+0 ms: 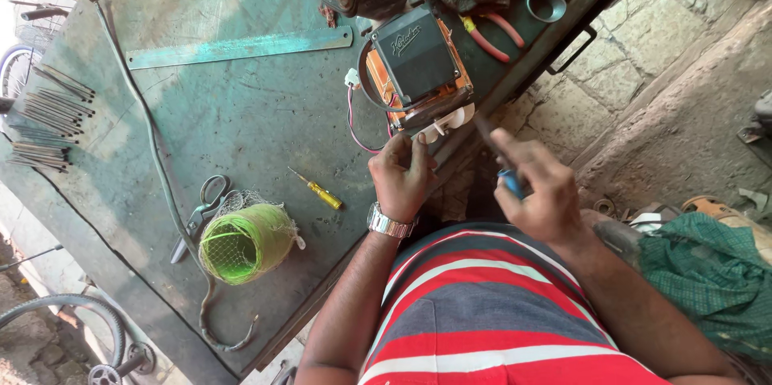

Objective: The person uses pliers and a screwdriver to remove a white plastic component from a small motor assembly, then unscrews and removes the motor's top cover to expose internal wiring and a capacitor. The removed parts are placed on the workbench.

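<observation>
Transformer-like block with a black cover and orange windings point(416, 63) sits at the upper middle of the frame, on the near edge of the worn green metal workbench point(241, 119) that fills the left half. Along the bench top I see a long flat steel strip point(239, 49), a bundle of thin dark rods point(47, 119) at the far left, and lower down a green spool in white netting point(245, 244), grey scissors point(201, 212) just beside it and a small yellow-handled screwdriver point(319, 190). Red-handled pliers point(492, 37) lie right of the block. My left hand point(400, 176), wrist bent upward, is curled with fingertips touching the block's lower edge. My right hand point(537, 188), blurred, is closed around a blue-handled tool point(511, 182) whose dark shaft points toward the block.
</observation>
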